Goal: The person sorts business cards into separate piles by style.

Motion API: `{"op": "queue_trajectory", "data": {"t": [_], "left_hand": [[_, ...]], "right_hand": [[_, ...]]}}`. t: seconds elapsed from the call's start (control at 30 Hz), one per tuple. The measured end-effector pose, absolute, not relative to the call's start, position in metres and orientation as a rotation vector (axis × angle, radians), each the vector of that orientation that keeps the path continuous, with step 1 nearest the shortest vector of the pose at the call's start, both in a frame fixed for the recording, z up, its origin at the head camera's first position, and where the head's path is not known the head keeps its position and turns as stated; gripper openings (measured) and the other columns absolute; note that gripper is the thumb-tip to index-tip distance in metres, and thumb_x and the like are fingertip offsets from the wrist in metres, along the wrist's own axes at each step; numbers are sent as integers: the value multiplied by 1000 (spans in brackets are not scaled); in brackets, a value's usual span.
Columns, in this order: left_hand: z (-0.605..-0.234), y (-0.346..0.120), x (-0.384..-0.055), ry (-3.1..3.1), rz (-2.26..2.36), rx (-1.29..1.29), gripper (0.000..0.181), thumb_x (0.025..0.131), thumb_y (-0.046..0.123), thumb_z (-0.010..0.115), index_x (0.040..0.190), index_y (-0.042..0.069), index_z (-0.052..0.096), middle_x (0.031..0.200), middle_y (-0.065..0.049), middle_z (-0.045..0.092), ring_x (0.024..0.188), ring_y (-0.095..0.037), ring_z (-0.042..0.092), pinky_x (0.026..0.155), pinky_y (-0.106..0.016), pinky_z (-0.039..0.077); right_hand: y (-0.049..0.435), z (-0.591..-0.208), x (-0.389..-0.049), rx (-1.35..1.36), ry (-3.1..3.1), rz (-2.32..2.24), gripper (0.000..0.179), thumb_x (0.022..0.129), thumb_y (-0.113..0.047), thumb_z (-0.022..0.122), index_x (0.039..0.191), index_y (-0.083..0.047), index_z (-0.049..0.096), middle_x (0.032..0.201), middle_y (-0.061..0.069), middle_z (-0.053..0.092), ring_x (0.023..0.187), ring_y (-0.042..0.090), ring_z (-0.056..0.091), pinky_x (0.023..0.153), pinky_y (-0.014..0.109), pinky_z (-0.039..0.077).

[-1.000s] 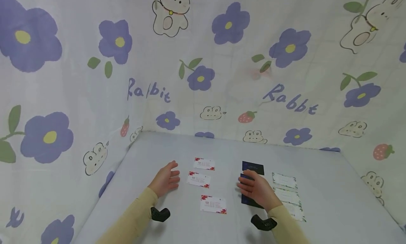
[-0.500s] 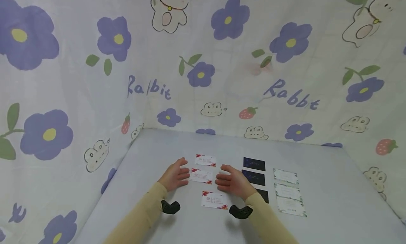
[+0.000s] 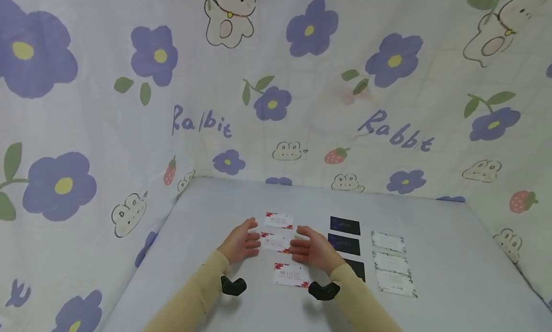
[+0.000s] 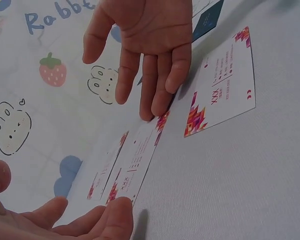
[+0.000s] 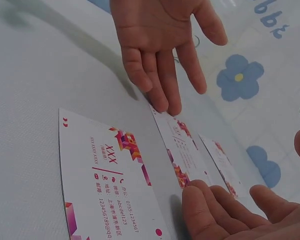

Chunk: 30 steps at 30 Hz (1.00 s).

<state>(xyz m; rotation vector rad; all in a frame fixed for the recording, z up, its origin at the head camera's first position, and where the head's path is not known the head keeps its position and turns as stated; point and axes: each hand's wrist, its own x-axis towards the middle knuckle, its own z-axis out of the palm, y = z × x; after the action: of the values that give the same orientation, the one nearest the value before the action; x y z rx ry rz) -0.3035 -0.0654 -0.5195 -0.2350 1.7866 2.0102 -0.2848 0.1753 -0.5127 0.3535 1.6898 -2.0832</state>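
Note:
Three white business cards with red corner patterns lie in a loose column: a far card (image 3: 278,220), a middle card (image 3: 275,242) and a near card (image 3: 291,275). My left hand (image 3: 239,243) is at the left end of the middle card, palm turned inward, fingers loosely extended. Facing it from the right end is my right hand (image 3: 316,250), with its fingers likewise relaxed. Neither hand holds anything. In the right wrist view the near card (image 5: 107,175) shows printed text. Whether the fingertips touch the middle card I cannot tell.
Right of the hands is a column of three dark cards (image 3: 345,225), the nearest partly hidden by the right forearm. Further right lie three green-bordered white cards (image 3: 390,262). A patterned cloth (image 3: 310,126) hangs behind the white table (image 3: 207,198).
My right hand has moved left, from over the dark cards to beside the red-patterned ones. The left hand has shifted slightly right. The cards appear to stay put.

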Motion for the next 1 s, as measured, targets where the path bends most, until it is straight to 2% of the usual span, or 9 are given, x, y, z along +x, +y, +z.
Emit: {"op": "queue_trajectory", "data": {"t": [0.2, 0.43, 0.63, 1.0], "left_hand": [[-523, -69, -302, 1820, 1988, -237, 69, 107, 48, 40, 157, 1, 31, 155, -32, 41, 132, -42, 53, 104, -47, 51], [-522, -70, -304, 1781, 2013, -225, 71, 107, 51, 40, 157, 1, 31, 153, -32, 43, 135, -41, 51, 103, -44, 51], [-521, -67, -304, 1776, 2026, -248, 70, 107, 49, 40, 157, 1, 33, 154, -31, 42, 135, -41, 50, 104, -44, 51], [-518, -70, -298, 1737, 2062, -241, 74, 106, 53, 40, 158, 2, 29, 157, -31, 37, 138, -41, 46, 100, -42, 51]], "right_hand": [[172, -514, -282, 384, 1694, -2087, 62, 106, -38, 49, 156, -4, 35, 143, 29, 53, 109, 32, 68, 89, 35, 60], [169, -511, -284, 402, 1694, -2100, 66, 104, -41, 54, 155, -4, 36, 143, 28, 53, 103, 27, 67, 81, 24, 55], [168, -511, -286, 444, 1631, -2155, 70, 102, -42, 57, 156, -5, 33, 146, 29, 50, 101, 26, 64, 78, 24, 51], [157, -505, -279, 395, 1749, -2132, 68, 103, -37, 53, 159, -7, 27, 152, 28, 45, 110, 27, 61, 79, 25, 51]]}}
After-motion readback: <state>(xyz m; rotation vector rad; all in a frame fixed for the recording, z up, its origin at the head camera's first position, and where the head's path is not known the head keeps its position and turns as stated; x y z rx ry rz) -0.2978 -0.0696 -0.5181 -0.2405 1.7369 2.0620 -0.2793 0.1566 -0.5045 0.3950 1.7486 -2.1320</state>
